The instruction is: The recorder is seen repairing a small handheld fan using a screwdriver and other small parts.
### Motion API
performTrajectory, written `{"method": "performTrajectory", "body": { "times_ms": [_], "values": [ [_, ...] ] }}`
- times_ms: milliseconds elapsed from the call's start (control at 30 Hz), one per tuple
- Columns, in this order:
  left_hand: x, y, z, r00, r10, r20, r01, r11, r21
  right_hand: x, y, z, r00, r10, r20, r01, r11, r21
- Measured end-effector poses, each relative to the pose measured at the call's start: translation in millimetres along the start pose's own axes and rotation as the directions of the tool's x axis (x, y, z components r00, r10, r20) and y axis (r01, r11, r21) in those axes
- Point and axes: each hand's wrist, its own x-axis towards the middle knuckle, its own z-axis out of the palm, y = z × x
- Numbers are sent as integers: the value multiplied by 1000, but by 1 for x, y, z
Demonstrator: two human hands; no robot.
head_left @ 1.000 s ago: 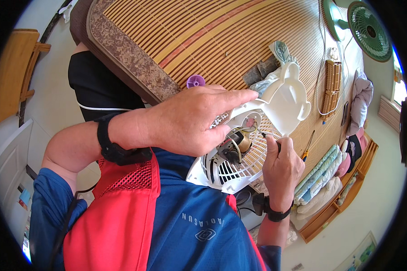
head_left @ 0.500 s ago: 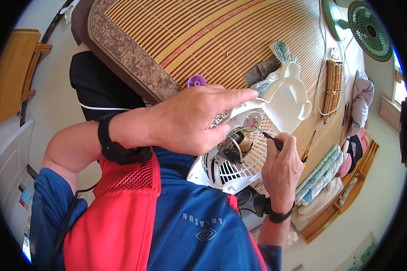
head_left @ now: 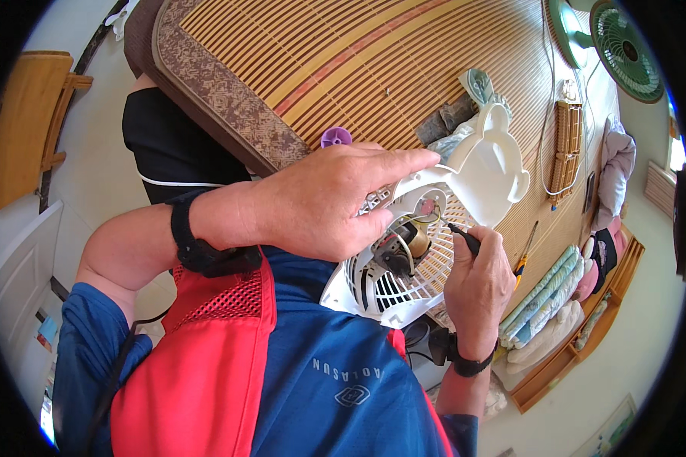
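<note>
A white plastic fan body (head_left: 385, 299) with an open grille lies in front of me, its copper-and-metal motor (head_left: 400, 255) exposed, with thin wires near a small round compartment. A white animal-head-shaped housing piece (head_left: 486, 177) extends from its top. My left hand (head_left: 331, 202) is closed on the white fan housing, index finger stretched along the top edge; the palm side is hidden. My right hand (head_left: 476, 282) grips a slim black-handled tool (head_left: 465, 238), its tip among the wires beside the motor. A purple fan blade (head_left: 335, 137) lies on the mat beyond my left hand.
The slatted mat (head_left: 320, 53) covers the bed. Grey cloths (head_left: 442, 122), a screwdriver (head_left: 520, 266), a cable and a folded bamboo piece (head_left: 568, 152) lie on it. A green fan (head_left: 625, 49) stands top right; folded bedding (head_left: 545, 297) is at right, a wooden chair (head_left: 30, 126) at left.
More of the black tool shows above my right fingers than a second ago, as that hand shifted slightly. The whole view has moved a little; my left hand stays on the housing.
</note>
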Motion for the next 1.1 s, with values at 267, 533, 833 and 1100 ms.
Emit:
{"method": "performTrajectory", "body": {
  "times_ms": [267,533,833,1100],
  "values": [
    [1,0,1,1000,0,-1,0,1000,1,1,3,4,997,-56,-57,58,998,29],
    [2,7,-7,996,-70,61,67,997,46,3,-1,4,996,-56,-72,56,998,-2],
    [5,13,-8,945,-302,125,321,931,-176,-32,19,-25,904,210,-374,-125,963,238],
    [-1,16,17,942,-336,21,332,918,-217,-86,181,58,702,573,-424,-445,817,368]
  ]
}}
